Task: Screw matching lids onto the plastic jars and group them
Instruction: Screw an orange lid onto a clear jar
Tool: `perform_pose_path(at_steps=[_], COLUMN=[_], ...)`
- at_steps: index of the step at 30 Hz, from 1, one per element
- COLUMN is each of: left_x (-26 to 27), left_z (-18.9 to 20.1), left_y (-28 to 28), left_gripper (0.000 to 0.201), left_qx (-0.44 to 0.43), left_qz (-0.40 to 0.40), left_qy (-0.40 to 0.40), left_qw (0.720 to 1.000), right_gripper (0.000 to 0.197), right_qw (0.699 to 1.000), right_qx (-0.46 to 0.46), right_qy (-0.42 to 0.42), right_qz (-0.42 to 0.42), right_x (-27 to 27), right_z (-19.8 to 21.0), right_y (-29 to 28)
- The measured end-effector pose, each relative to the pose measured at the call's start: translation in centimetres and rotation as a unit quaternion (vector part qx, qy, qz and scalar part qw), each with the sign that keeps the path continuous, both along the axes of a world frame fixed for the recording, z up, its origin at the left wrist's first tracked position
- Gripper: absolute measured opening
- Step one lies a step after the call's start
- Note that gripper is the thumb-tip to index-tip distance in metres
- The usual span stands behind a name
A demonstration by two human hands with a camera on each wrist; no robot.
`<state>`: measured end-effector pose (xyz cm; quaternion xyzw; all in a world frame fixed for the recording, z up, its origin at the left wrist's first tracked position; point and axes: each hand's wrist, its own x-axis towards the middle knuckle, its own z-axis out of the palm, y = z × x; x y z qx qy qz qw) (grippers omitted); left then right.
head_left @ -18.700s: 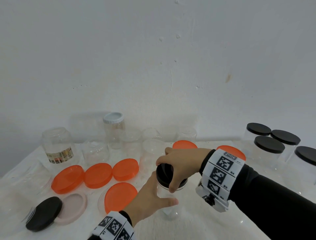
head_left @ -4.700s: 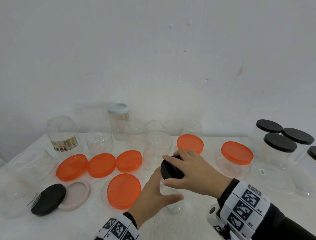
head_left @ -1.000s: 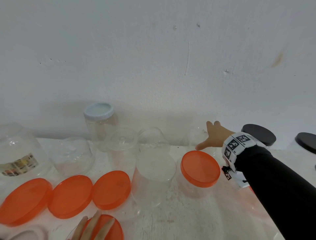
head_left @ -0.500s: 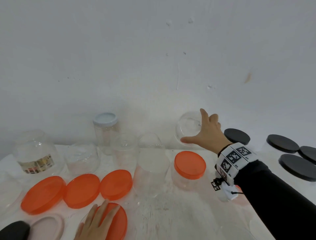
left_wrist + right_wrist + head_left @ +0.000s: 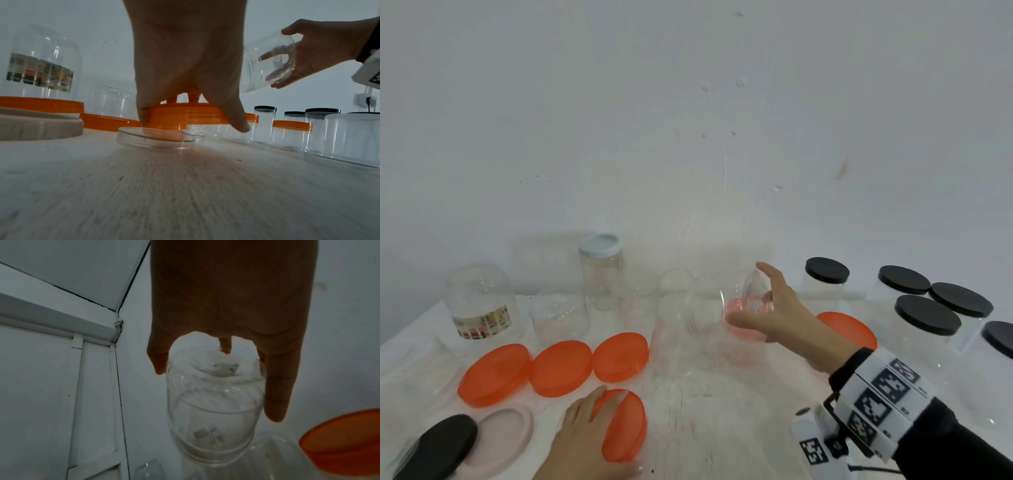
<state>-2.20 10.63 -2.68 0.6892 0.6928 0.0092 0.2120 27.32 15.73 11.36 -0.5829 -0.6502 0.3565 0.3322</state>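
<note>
Lifted since a second ago: small clear jar (image 5: 751,301) now off the surface, tilted mid-frame in right hand (image 5: 780,315) grip, fingers curled round it. Left hand (image 5: 585,435) curled over orange lid (image 5: 625,425), lower centre. Next, probably: mate the two. Tall clear jar (image 5: 681,325) crowding the path; black-lidded jars (image 5: 928,318) grouped right.

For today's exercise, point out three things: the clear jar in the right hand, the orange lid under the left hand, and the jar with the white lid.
clear jar (image 5: 267,61), left wrist view, on its side wall.
orange lid (image 5: 625,428), head view, on its top face.
jar with the white lid (image 5: 602,274), head view, on its clear body.
</note>
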Motion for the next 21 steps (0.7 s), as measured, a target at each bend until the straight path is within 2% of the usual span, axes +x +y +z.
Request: perform_pose_path(at_steps=[4, 7, 9, 14, 18, 21], left_x=[1.3, 1.4, 1.3, 1.6, 2.1, 2.3], left_z=[1.2, 1.5, 1.7, 2.8, 3.5, 4.0], left_y=[-1.0, -1.4, -1.6, -1.8, -2.3, -2.5], left_gripper=[0.125, 0.096, 0.088, 0.086, 0.087, 0.085], left_qx=[0.046, 0.078, 0.099, 0.128, 0.121, 0.109], left_qz=[0.005, 0.036, 0.040, 0.058, 0.086, 0.096], left_qy=[-0.076, -0.146, -0.198, -0.301, -0.362, -0.381], left_qw=[0.996, 0.986, 0.974, 0.943, 0.920, 0.913], right_gripper=[0.094, 0.094, 0.091, 0.094, 0.084, 0.083], right_qw=[0.998, 0.996, 0.994, 0.987, 0.994, 0.993], right_qx=[-0.021, -0.058, -0.088, -0.134, -0.102, -0.106], right_qy=[0.054, 0.054, 0.064, 0.081, 0.019, -0.016], right_qz=[0.034, 0.027, 0.024, 0.039, 0.031, 0.037], right_x=[-0.9, -1.6, -2.0, -3.0, -3.4, -3.5], right_z=[-1.0, -2.5, -3.5, -5.6, -7.1, -7.9], right_y=[-2.7, -3.8, -4.4, -5.4, -5.5, -5.5])
